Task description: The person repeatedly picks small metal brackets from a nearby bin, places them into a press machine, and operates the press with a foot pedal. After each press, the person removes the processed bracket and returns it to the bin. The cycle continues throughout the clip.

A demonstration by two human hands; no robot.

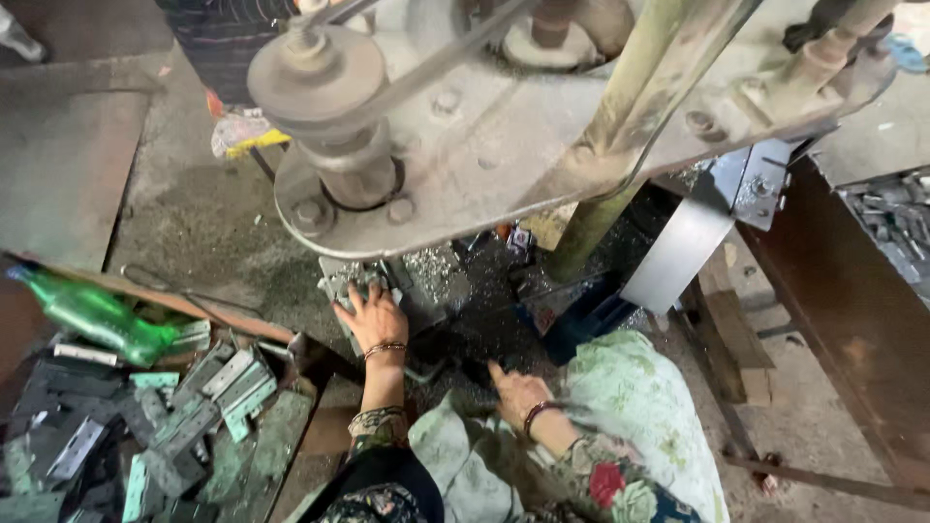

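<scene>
Honestly sketchy: the left hand point(371, 315) is spread flat on a metal piece point(341, 281) under the press point(504, 126), so fingers could get crushed, while the right hand point(518, 392) rests loosely open, gripping nothing.

My left hand point(371, 315) rests on a stack of metal plates point(341, 281) under the press frame point(504, 145), which stands ahead of me and overhangs both hands. My right hand point(518, 392) lies nearer to me and to the right, on the press bed point(465, 329). A pile of hinge plates point(184, 416) lies to my left, with a bottle point(92, 315) behind it. A tray of metal parts point(896, 223) sits far right.
</scene>
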